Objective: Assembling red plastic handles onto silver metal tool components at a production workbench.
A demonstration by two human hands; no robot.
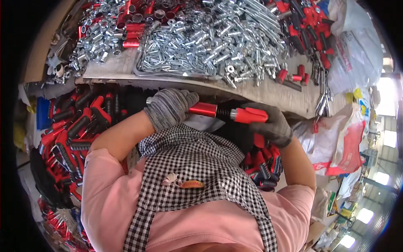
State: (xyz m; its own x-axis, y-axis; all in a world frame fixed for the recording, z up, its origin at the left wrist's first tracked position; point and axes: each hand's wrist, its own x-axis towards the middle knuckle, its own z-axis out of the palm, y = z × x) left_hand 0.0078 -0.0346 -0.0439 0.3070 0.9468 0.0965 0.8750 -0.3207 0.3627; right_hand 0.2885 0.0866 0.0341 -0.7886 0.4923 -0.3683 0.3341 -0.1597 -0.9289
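In front of my apron, both gloved hands hold pieces of a tool in one line. My left hand is closed around a shiny red metal tube, whose right end sticks out past the fingers. Between the hands runs a black coiled section, seemingly a spring. My right hand grips a red plastic part with a silver collar at its left end. The coil meets this collar, though whether the two are joined I cannot tell. Palms and some fingertips are hidden.
A cardboard-covered bench stands ahead, heaped with silver bolts, sockets and red tubes. Red-and-black handles pile up at my left; more lie below my right hand. Plastic bags and a red-and-white sack are at the right.
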